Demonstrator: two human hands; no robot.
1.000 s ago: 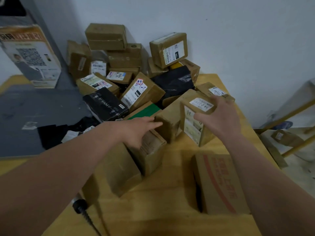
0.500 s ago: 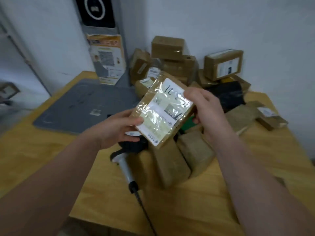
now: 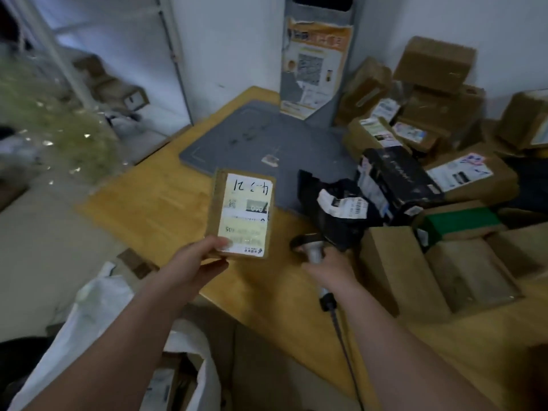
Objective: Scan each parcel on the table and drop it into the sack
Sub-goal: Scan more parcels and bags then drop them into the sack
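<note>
My left hand (image 3: 194, 264) pinches the near end of a flat brown parcel (image 3: 241, 213) and holds it label-up above the wooden table (image 3: 154, 209). Its white label carries black handwriting. To the right, my right hand (image 3: 329, 266) grips the handle of a corded barcode scanner (image 3: 311, 250) that lies on the table, its head pointing away from me. A white sack (image 3: 98, 307) stands open below the table's near-left edge, with parcels inside. A pile of cardboard parcels (image 3: 444, 137) covers the right of the table.
A grey mat (image 3: 237, 143) lies on the table with a tall grey stand (image 3: 317, 63) at its far end. A black bag parcel (image 3: 335, 209) and a black box (image 3: 394, 179) lie by the scanner. Metal shelving (image 3: 74, 69) stands on the left.
My right hand has let go of the flat parcel and taken hold of the scanner. My left hand now holds the parcel alone, farther left. The view has swung left and down.
</note>
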